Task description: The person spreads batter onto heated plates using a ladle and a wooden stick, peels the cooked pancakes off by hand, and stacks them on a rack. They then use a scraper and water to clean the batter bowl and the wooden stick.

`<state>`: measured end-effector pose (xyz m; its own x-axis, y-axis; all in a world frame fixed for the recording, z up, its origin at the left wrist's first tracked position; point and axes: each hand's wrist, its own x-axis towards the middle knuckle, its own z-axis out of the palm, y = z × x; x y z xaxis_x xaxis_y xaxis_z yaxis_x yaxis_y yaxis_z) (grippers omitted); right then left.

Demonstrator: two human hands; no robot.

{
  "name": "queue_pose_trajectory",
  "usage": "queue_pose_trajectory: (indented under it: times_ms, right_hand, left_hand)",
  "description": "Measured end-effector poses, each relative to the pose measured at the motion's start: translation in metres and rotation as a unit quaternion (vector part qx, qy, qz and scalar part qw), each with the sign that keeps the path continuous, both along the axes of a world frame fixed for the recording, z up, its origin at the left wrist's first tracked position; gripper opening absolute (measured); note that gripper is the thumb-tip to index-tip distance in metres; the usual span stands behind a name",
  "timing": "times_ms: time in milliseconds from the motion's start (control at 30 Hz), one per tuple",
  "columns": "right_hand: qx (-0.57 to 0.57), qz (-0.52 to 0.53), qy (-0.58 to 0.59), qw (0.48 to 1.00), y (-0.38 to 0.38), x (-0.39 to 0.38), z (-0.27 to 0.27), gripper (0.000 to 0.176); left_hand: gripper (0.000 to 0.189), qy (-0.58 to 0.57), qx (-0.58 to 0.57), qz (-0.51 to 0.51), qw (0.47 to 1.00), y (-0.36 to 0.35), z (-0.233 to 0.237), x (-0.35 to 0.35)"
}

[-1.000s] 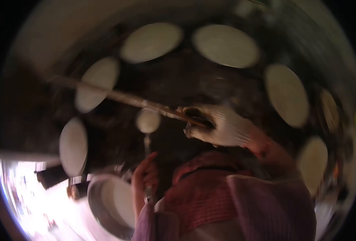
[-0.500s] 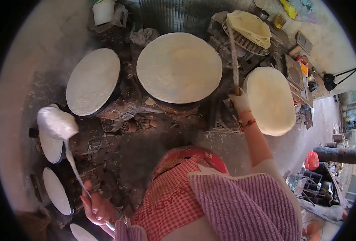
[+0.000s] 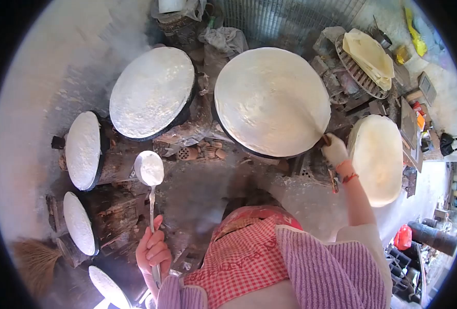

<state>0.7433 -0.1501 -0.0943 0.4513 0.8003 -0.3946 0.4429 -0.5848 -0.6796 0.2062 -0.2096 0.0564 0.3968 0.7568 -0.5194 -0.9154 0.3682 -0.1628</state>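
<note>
My left hand (image 3: pixel 153 251) grips the long handle of a metal ladle (image 3: pixel 149 170) whose bowl is white with batter and hangs over the ground between the griddles. My right hand (image 3: pixel 335 150), white with flour, holds a thin stick at the right edge of the large round griddle (image 3: pixel 271 100), which is covered by a thin white crepe. The stick lies across that crepe's right side. Another batter-covered griddle (image 3: pixel 151 92) sits to its left. A red bracelet is on my right wrist.
Smaller coated griddles stand at the left (image 3: pixel 82 149) and lower left (image 3: pixel 78 223), one more at the right (image 3: pixel 377 158). A stack of finished crepes (image 3: pixel 368 55) rests on a rack at top right. A broom (image 3: pixel 35 262) lies at the lower left. Clutter lines the right side.
The view shifted, so the griddles sit further right. The ladle swung from over the left griddle toward the middle. My right hand lowered the stick from upright onto the large crepe's edge.
</note>
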Motion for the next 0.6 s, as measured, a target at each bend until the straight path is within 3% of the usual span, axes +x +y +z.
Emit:
queue_pose_trajectory:
  times_ms: [33,67,100,133,167,200,233,267,300,333,367,400,433,533,600]
  right_hand:
    - [0.078,0.081,-0.107,0.988,-0.012,0.003,-0.031,0.038]
    - [0.092,0.106,-0.114,0.984,-0.017,-0.01,-0.036,0.035]
    - [0.014,0.114,-0.112,0.987,-0.015,-0.045,0.005,0.036]
    - [0.054,0.129,-0.099,0.985,-0.021,-0.06,-0.011,0.034]
    - [0.043,0.081,0.018,0.996,-0.021,-0.086,-0.009,0.033]
    - [0.024,0.086,0.049,0.995,-0.019,-0.107,-0.019,0.033]
    - [-0.037,0.135,0.039,0.989,-0.004,-0.14,0.018,0.035]
    - [-0.027,0.191,0.039,0.98,0.009,-0.167,0.018,0.036]
    - [0.016,0.223,0.008,0.975,0.027,-0.197,-0.001,0.034]
    - [0.043,0.239,0.096,0.965,0.051,-0.223,0.017,0.035]
    - [0.215,0.267,0.074,0.937,0.072,-0.249,-0.022,0.035]
    - [0.14,0.264,0.159,0.941,0.093,-0.261,0.004,0.036]
    - [0.066,0.258,0.244,0.933,0.108,-0.263,0.034,0.038]
    - [0.171,0.228,0.236,0.929,0.116,-0.224,0.048,0.049]
    - [0.33,0.161,0.286,0.885,0.098,-0.167,0.033,0.055]
  left_hand:
    - [0.045,0.015,0.0,0.0,1.0,0.002,-0.001,-0.002]
    - [0.045,0.03,-0.001,-0.002,1.0,0.005,-0.002,-0.004]
    - [0.045,0.025,-0.005,-0.01,1.0,0.007,-0.004,-0.007]
    - [0.045,0.034,0.001,-0.017,0.999,0.008,-0.005,-0.01]
    - [0.045,0.042,0.009,-0.026,0.999,0.01,-0.007,-0.011]
    - [0.045,0.039,0.007,-0.034,0.999,0.013,-0.007,-0.011]
    - [0.045,0.052,0.01,-0.042,0.998,0.016,-0.006,-0.01]
    - [0.045,0.065,0.013,-0.049,0.997,0.018,-0.006,-0.009]
    - [0.045,0.065,0.011,-0.058,0.996,0.022,-0.005,-0.008]
    - [0.045,0.075,0.012,-0.069,0.995,0.027,-0.004,-0.005]
    - [0.044,0.084,0.019,-0.077,0.993,0.032,-0.003,0.002]
    - [0.044,0.085,0.025,-0.077,0.993,0.037,-0.001,0.01]
    - [0.044,0.128,0.039,-0.099,0.986,0.042,0.004,0.019]
    - [0.042,0.207,0.079,-0.153,0.963,0.056,0.018,0.053]
    - [0.041,0.278,0.128,-0.213,0.928,0.069,0.025,0.086]
